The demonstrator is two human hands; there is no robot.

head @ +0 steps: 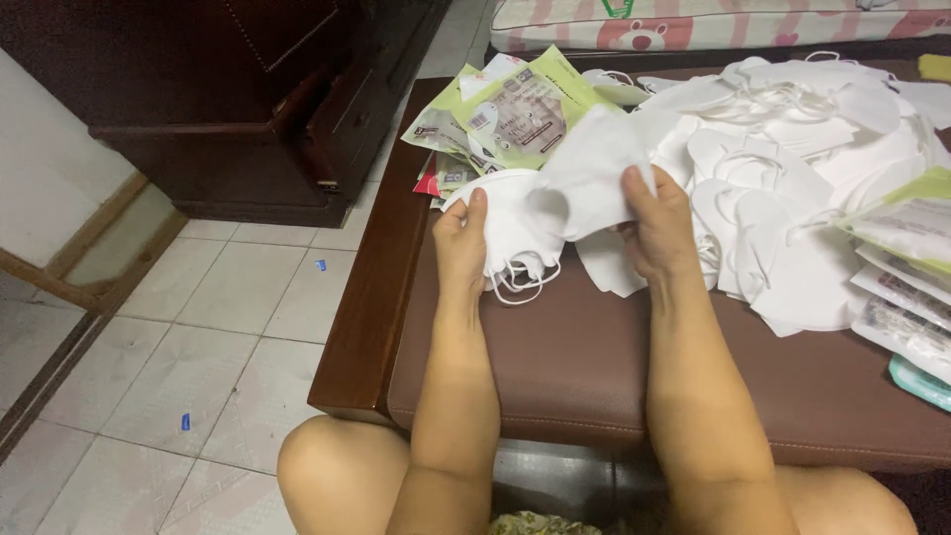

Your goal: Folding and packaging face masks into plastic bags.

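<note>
Masks mostly unpacked: your left hand and right hand pinch one white face mask; loose pile large, several sealed packets remain.

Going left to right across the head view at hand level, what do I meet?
Tiled floor → bench's wooden edge → left hand → white mask held in both hands → right hand → pile of white masks → packaged masks.

Bare brown bench top lies open at lower centre; a mask pile crowds the upper right, packets block the upper middle.
</note>
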